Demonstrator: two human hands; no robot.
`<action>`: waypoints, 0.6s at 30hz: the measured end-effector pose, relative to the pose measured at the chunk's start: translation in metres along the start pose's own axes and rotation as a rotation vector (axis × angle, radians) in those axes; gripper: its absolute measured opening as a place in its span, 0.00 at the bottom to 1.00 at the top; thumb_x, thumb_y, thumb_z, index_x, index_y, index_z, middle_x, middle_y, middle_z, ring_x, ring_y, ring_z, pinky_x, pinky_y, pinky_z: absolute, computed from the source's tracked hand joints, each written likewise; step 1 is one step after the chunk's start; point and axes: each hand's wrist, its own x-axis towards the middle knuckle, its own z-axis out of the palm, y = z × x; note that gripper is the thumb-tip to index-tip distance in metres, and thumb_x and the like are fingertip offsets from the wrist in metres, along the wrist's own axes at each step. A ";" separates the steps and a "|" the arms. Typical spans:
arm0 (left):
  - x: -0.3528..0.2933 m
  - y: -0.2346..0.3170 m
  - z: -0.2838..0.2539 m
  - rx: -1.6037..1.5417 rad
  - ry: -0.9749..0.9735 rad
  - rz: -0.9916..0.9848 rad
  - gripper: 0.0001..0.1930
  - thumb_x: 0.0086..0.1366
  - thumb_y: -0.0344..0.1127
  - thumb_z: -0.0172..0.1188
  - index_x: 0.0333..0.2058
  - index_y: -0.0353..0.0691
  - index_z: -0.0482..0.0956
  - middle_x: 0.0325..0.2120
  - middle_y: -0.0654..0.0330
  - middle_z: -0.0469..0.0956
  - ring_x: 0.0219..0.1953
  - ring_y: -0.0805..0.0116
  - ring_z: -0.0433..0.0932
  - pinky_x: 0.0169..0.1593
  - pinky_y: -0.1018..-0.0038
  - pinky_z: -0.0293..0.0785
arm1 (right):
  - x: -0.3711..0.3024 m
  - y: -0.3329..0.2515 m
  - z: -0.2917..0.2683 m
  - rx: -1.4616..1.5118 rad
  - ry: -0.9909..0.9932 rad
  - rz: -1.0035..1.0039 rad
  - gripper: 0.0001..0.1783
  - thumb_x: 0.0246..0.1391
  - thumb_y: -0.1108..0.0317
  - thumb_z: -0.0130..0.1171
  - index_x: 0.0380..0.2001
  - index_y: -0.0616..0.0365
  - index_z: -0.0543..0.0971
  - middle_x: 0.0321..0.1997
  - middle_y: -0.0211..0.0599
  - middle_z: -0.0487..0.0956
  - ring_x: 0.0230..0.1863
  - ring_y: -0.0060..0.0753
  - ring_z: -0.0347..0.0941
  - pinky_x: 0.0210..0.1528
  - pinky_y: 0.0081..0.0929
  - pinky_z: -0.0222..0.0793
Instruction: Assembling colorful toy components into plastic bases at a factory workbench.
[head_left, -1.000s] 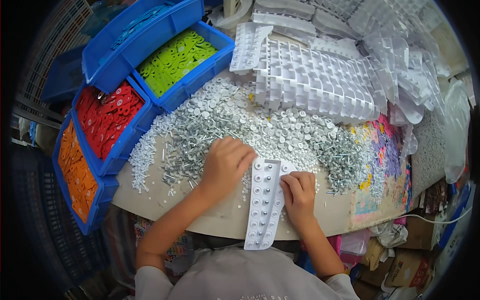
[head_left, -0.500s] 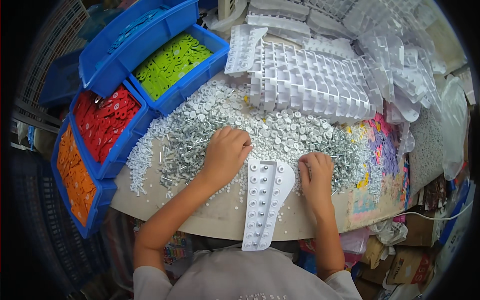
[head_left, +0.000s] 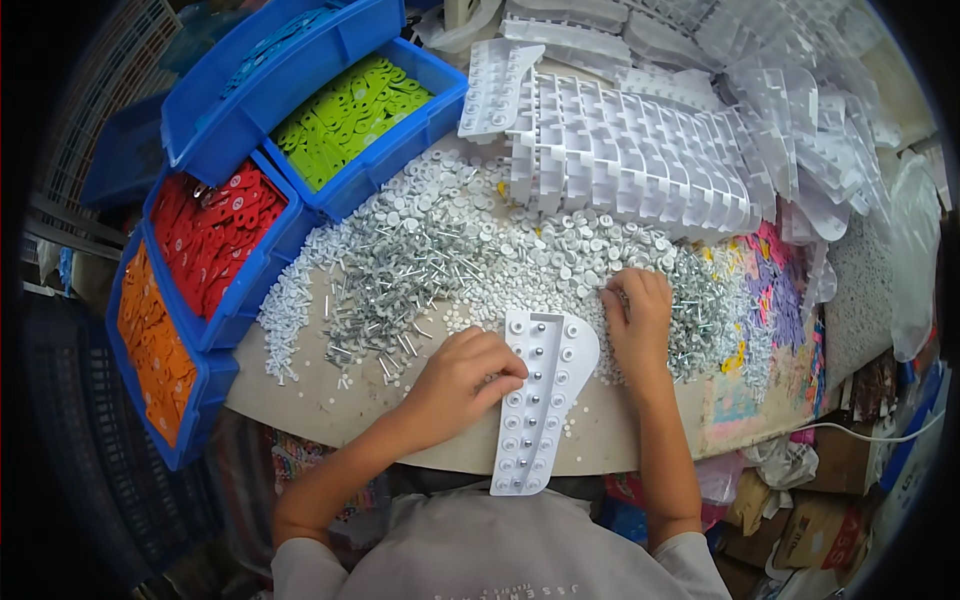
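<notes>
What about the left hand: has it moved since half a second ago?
Yes. The left hand has come toward the person, away from the heaped small parts and closer to the tabletop's near edge.

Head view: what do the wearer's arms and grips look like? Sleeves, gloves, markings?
Left grip and right grip are bare human hands: no gloves, and no rings visible. Both forearms are bare, with no watch, band or cable in sight. The light grey fabric shirt has short, loose sleeves ending near the elbows and small pale lettering on its front.
</notes>
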 end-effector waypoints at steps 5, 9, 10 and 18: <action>-0.004 -0.007 0.012 0.044 0.043 -0.012 0.03 0.60 0.28 0.66 0.33 0.38 0.82 0.31 0.62 0.78 0.36 0.63 0.74 0.42 0.69 0.70 | -0.019 -0.006 -0.011 0.109 0.006 0.072 0.05 0.51 0.80 0.61 0.32 0.62 0.78 0.33 0.39 0.77 0.41 0.41 0.72 0.46 0.35 0.67; -0.004 -0.003 0.015 0.014 0.103 -0.112 0.03 0.59 0.29 0.67 0.32 0.38 0.82 0.30 0.62 0.78 0.34 0.62 0.75 0.41 0.68 0.70 | -0.034 -0.033 -0.033 0.329 -0.050 0.174 0.05 0.51 0.80 0.61 0.33 0.62 0.78 0.35 0.37 0.78 0.43 0.37 0.73 0.48 0.32 0.67; -0.004 -0.004 0.015 0.013 0.100 -0.112 0.03 0.59 0.29 0.67 0.32 0.38 0.82 0.30 0.62 0.78 0.34 0.62 0.75 0.41 0.68 0.70 | -0.038 -0.039 -0.039 0.406 -0.153 0.174 0.05 0.52 0.80 0.60 0.33 0.62 0.79 0.36 0.36 0.79 0.44 0.36 0.74 0.49 0.31 0.67; -0.006 -0.015 0.018 0.227 0.175 0.186 0.08 0.54 0.31 0.70 0.32 0.40 0.82 0.30 0.64 0.79 0.34 0.64 0.76 0.38 0.68 0.70 | -0.056 -0.053 -0.031 0.403 -0.348 0.095 0.04 0.52 0.77 0.61 0.33 0.60 0.79 0.37 0.37 0.78 0.45 0.42 0.70 0.50 0.34 0.64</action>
